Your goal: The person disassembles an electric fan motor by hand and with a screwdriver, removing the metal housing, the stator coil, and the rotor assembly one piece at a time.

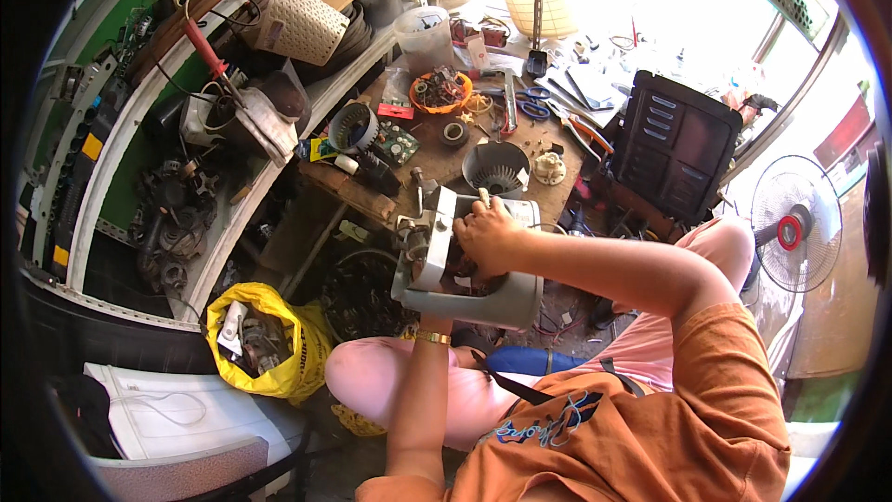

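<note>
Opening upward, the grey housing (474, 307) is running roughly left-to-right lengthwise under the curled right hand (488, 238), either grip's pinch being impossible to tell.

This is a cluttered repair workshop. A wooden bench (432, 156) carries pliers (595, 138), scissors (531, 94), tape (454, 142) and an orange bowl (438, 110) of small parts, near an opened grey casing (511, 308). Metal shelves (236, 232) at the left hold greasy-looking machine parts (177, 229), and a yellow bag (312, 346) bulges with more.
</note>
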`<act>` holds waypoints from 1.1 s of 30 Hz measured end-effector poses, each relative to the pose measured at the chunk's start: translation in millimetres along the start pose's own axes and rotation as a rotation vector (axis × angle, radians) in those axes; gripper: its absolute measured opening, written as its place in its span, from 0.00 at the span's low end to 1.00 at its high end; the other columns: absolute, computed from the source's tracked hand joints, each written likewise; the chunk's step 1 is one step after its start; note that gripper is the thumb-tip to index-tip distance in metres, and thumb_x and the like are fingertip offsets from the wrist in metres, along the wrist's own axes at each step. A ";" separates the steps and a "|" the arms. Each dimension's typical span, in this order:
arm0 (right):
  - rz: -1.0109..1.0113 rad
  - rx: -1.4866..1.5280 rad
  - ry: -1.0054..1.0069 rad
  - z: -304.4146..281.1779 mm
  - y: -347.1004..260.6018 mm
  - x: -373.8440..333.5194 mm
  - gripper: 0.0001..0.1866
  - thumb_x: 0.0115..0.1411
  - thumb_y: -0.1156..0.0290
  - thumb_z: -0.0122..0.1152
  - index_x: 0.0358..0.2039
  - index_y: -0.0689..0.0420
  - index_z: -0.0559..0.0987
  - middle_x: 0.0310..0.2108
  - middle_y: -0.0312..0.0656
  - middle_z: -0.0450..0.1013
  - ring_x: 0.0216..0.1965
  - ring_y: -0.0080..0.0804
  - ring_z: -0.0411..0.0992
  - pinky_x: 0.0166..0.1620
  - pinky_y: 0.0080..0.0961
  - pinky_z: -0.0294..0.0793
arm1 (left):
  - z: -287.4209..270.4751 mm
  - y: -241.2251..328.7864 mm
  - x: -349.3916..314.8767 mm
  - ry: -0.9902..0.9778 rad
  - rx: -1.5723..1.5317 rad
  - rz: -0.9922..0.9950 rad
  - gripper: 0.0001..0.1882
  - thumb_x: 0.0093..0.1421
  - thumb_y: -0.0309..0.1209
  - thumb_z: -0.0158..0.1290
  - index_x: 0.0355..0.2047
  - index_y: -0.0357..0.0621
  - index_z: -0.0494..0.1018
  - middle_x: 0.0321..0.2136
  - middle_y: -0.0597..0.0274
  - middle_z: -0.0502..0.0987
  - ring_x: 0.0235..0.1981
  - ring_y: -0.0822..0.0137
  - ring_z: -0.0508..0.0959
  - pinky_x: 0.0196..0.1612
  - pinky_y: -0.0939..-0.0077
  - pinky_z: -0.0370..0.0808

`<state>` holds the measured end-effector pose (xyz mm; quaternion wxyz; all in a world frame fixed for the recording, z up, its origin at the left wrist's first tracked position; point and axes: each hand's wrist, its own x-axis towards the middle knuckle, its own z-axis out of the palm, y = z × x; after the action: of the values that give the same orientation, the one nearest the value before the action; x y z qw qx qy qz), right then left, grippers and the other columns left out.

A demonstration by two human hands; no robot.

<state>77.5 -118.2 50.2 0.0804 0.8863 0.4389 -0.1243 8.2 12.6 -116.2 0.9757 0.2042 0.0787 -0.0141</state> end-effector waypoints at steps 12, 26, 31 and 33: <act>0.002 -0.096 -0.050 3.0 1.3 15.9 0.47 0.33 0.34 0.69 0.47 0.56 0.75 0.40 0.39 0.75 0.48 0.41 0.68 0.51 0.54 0.51 | 82.4 14.5 -11.3 0.221 0.150 -0.060 0.26 0.68 0.44 0.37 0.61 0.45 0.58 0.59 0.56 0.64 0.57 0.62 0.67 0.59 0.63 0.65; 0.103 0.049 -0.018 -1.6 -1.8 16.9 0.42 0.32 0.40 0.71 0.42 0.60 0.78 0.41 0.43 0.75 0.50 0.42 0.66 0.50 0.60 0.53 | 19.1 10.6 -0.5 -0.156 -0.177 -0.071 0.30 0.62 0.53 0.42 0.56 0.45 0.65 0.55 0.52 0.69 0.53 0.55 0.71 0.54 0.56 0.70; 0.105 0.121 -0.067 -12.1 -0.6 12.3 0.37 0.35 0.38 0.67 0.38 0.56 0.82 0.40 0.45 0.76 0.50 0.43 0.66 0.49 0.61 0.56 | 20.4 14.4 -2.1 -0.162 -0.164 -0.053 0.31 0.62 0.54 0.43 0.56 0.45 0.65 0.55 0.52 0.69 0.53 0.54 0.71 0.55 0.55 0.69; 0.119 0.147 -0.081 -16.6 -1.3 12.1 0.36 0.36 0.38 0.65 0.38 0.55 0.82 0.40 0.45 0.76 0.49 0.44 0.66 0.49 0.62 0.58 | 21.3 15.3 -3.9 -0.168 -0.160 -0.041 0.31 0.61 0.54 0.43 0.56 0.45 0.65 0.55 0.51 0.69 0.53 0.54 0.71 0.55 0.55 0.69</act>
<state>86.1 -104.0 62.5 0.0401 0.9085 0.3716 -0.1867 8.4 18.0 -90.2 0.9915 0.1224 0.0019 -0.0447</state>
